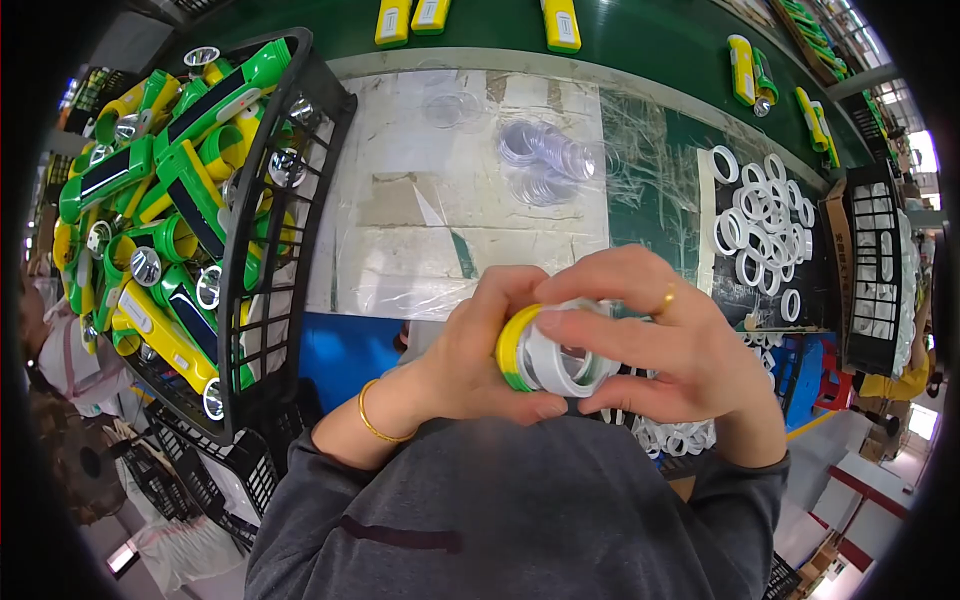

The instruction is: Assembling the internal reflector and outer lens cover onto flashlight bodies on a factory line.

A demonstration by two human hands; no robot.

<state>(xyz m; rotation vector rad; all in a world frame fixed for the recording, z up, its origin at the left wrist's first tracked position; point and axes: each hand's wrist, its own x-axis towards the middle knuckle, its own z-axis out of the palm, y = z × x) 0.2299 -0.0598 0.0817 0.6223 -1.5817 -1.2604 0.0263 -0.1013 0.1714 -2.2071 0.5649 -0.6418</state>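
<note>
In front of my chest, my left hand (462, 350) is closed around a yellow-and-green flashlight (511, 350), whose round end points to the right. The rest of its body is hidden by my fingers. Against that end sits a white plastic ring (550, 362), gripped between the fingers and thumb of my right hand (675, 335). The ring looks slightly tilted, and I cannot tell whether it is seated. Beyond my hands, a pile of clear round lenses (545, 155) lies on the worktop (400, 240). Loose white rings (752, 222) are heaped on the right.
At left, a black crate (318, 205) is heaped with green and yellow flashlights (180, 215). Along the far side runs a green conveyor (650, 35) with several flashlights on it. Another black crate (872, 270) stands at far right. More white rings (680, 438) lie below my right hand.
</note>
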